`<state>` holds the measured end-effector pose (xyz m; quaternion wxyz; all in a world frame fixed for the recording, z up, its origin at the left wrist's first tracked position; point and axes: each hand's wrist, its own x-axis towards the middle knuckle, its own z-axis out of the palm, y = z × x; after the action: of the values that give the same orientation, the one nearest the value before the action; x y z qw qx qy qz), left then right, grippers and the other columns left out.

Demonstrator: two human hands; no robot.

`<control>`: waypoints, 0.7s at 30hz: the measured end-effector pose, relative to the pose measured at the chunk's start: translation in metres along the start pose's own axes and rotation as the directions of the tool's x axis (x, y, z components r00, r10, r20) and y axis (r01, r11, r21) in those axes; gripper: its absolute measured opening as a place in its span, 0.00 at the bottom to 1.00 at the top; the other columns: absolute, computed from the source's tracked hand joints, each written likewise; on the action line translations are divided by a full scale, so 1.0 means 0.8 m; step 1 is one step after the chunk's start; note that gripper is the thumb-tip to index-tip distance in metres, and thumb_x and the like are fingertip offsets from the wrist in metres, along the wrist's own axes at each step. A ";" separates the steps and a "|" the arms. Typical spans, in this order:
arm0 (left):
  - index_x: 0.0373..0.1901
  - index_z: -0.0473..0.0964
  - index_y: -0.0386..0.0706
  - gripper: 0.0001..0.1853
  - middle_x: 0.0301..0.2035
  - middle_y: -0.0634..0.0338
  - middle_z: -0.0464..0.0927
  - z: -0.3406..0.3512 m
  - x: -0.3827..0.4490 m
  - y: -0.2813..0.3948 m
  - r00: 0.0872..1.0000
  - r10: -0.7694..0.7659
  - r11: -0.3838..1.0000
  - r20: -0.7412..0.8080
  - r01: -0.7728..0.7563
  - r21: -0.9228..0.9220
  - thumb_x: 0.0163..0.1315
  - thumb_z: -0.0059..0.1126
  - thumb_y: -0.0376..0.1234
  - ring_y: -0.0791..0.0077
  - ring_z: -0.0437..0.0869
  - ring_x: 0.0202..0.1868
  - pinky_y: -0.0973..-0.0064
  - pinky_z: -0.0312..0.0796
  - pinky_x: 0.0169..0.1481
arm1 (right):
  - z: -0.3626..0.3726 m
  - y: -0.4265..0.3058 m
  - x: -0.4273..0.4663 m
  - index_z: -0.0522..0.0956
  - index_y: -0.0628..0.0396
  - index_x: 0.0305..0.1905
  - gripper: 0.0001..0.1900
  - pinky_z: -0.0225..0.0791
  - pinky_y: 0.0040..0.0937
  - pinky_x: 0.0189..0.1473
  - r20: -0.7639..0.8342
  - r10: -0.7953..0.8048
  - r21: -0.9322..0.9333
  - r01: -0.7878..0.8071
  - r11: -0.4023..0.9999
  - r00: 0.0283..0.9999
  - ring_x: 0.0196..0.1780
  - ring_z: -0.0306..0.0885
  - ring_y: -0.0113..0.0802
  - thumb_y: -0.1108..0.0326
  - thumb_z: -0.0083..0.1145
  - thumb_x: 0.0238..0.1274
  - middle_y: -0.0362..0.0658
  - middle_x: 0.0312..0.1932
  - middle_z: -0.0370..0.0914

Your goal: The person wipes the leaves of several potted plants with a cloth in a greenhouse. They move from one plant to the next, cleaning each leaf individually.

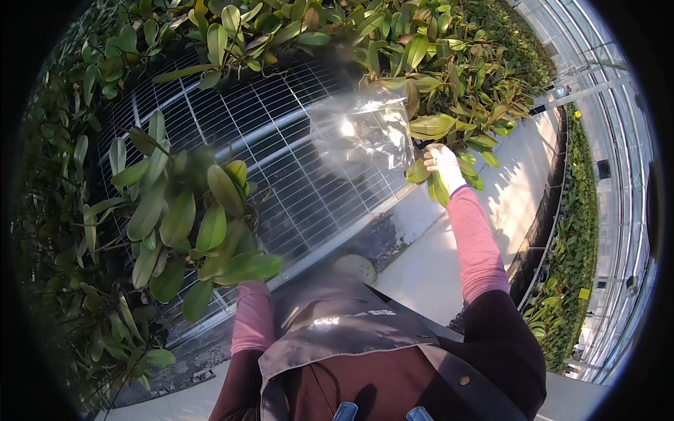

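My right hand [443, 162], in a white glove, reaches to the bench's right edge. Its fingers are curled at the base of an orchid plant [433, 127] with broad green leaves; whether they grip it is hard to make out. My left hand is hidden under a cluster of leafy orchid plants [176, 221], where the pink left sleeve [253, 310] ends. The cluster stands over the wire mesh bench top [295, 194]. Just left of my right hand, a clear crumpled plastic bag [363, 131] shines in the light above the mesh.
Dense orchid plants [295, 26] line the bench's far side, and more plants [58, 210] crowd the left. A metal rail [337, 234] edges the bench near my body. On the right lie a pale concrete walkway [421, 263] and another planted bench [571, 252].
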<state>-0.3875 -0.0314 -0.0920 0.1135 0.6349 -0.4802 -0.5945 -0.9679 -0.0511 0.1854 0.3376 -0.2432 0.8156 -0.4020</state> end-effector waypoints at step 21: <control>0.54 0.77 0.45 0.21 0.47 0.50 0.82 0.028 -0.184 -0.067 0.951 -0.283 0.959 -0.125 0.281 -0.033 0.69 0.53 0.49 0.54 0.81 0.53 0.60 0.73 0.58 | 0.219 0.385 -0.070 0.78 0.52 0.57 0.29 0.54 0.41 0.73 0.466 0.254 -0.777 0.254 0.576 0.848 0.71 0.69 0.45 0.38 0.45 0.70 0.47 0.58 0.80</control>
<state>-0.3562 0.1151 -0.0415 0.0629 0.7329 -0.3718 -0.5663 -0.8392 0.0728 -0.1258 0.3979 -0.4715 0.7802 0.1032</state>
